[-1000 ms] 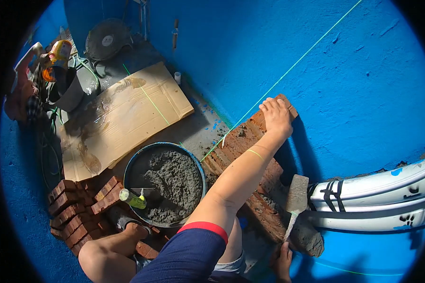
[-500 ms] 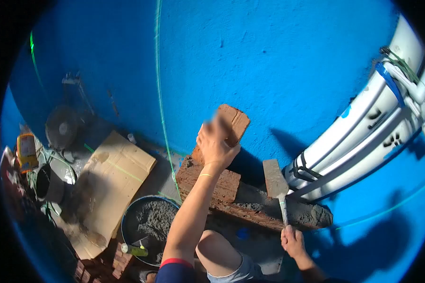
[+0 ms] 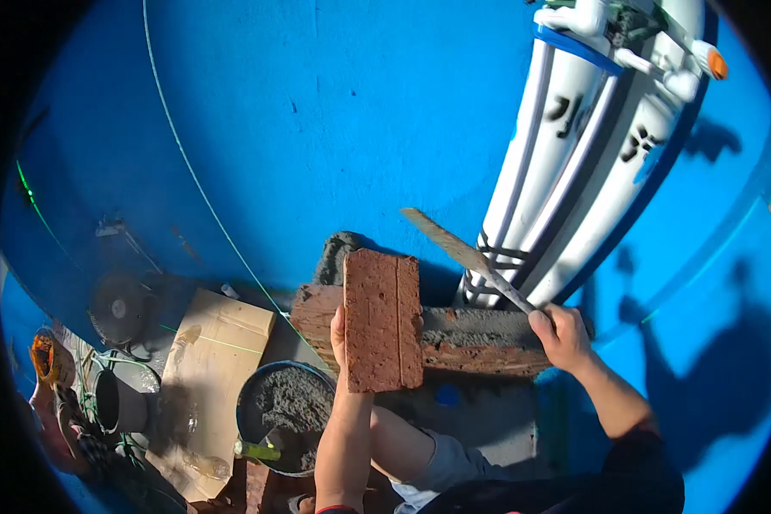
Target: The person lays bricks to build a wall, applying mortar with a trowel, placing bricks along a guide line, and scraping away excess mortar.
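My left hand (image 3: 339, 343) is closed around a red-brown brick (image 3: 381, 321), held up with a broad face in view. Most of its fingers are hidden behind the brick. To the right, my right hand (image 3: 561, 337) grips the handle of a trowel (image 3: 454, 244), its narrow-looking blade pointing up and left. Below and beyond both hands runs a low brick course (image 3: 488, 361) against the blue wall, topped with grey mortar (image 3: 480, 323). A laid brick (image 3: 315, 308) sits at its left end, and a lump of mortar (image 3: 338, 250) shows behind the raised brick.
A round tub (image 3: 242, 411) of mortar stands left of my left forearm, a yellow-green-handled tool across its rim. Cardboard (image 3: 214, 343) lies farther left. White pipes (image 3: 544, 188) lean on the blue wall (image 3: 334, 128) behind the course. A person's shadow falls at right.
My left hand has drawn the brick nearer and turned it broad side up. My right hand has raised the trowel and tilted its blade leftward. The view has shifted to the right.
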